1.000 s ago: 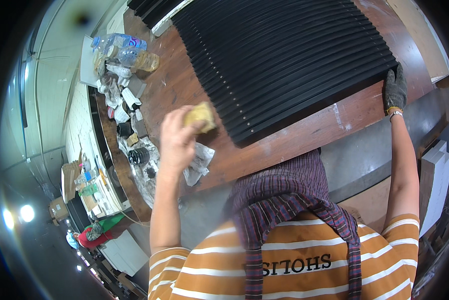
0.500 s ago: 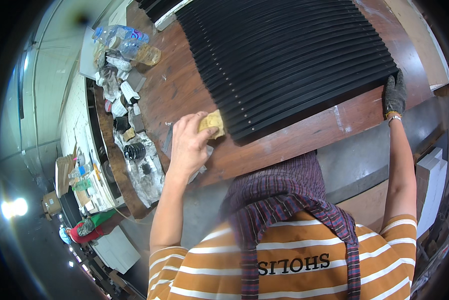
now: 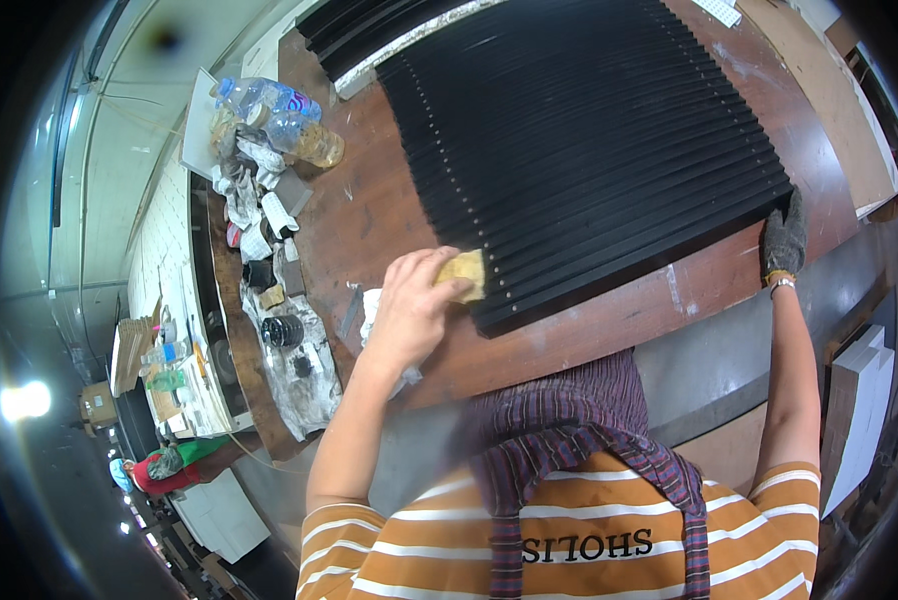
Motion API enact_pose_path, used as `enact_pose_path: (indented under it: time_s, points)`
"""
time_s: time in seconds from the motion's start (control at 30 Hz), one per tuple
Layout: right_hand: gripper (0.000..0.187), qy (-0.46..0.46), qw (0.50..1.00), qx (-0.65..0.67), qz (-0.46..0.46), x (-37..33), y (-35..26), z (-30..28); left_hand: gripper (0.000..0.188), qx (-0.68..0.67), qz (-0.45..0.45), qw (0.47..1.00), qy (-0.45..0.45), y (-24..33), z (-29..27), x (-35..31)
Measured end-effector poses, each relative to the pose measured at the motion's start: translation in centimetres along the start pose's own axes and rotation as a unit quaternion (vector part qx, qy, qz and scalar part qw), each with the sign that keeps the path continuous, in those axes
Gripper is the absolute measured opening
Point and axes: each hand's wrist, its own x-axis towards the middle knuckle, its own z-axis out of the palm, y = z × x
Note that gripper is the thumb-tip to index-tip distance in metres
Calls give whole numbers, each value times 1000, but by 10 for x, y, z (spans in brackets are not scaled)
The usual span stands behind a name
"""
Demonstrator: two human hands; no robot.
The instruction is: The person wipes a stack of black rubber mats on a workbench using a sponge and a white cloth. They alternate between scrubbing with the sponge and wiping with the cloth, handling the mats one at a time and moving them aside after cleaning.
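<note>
A row of long black strips [image 3: 589, 150] lies side by side on a brown wooden table, with small pale dots near their left and right ends. My bare left hand [image 3: 409, 305] is closed around a yellow sponge [image 3: 466, 274]. That sponge rests at the left ends of the strips, close to the near left corner. On the far side, my right hand [image 3: 786, 245] wears a dark grey glove. Its fingers are stretched out against the near right corner of the strips.
The wooden table [image 3: 359, 200] holds plastic bottles [image 3: 284, 115], crumpled rags [image 3: 254, 160] and a stained cloth [image 3: 309, 385] with a black round container [image 3: 282, 331] along its left side. More black strips [image 3: 369, 35] lie at the back. A person [image 3: 164, 468] stands far left.
My left hand has moved the sponge rightward, from beside the strips onto their left ends. My right hand stays at its corner. The whole view has shifted slightly.
</note>
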Motion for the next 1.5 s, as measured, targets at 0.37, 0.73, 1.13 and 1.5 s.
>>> enact_pose_path:
  time_s: [0.37, 0.73, 1.13, 1.5]
  points:
    - [60, -1, 999, -36, 18, -2, -1, 1, 40, 27, -15, 998, 61, -66, 1, 48]
    - [61, -15, 999, -25, 36, -6, -10, -6, 40, 19, -141, 981, 135, -173, -9, 137]
    - [60, -20, 996, 28, 82, -7, -36, -20, 44, 34, -148, 981, 124, -234, 11, 308]
    - [54, -15, 999, 10, 45, -6, -12, -9, 39, -60, -182, 965, 181, -211, -6, 153]
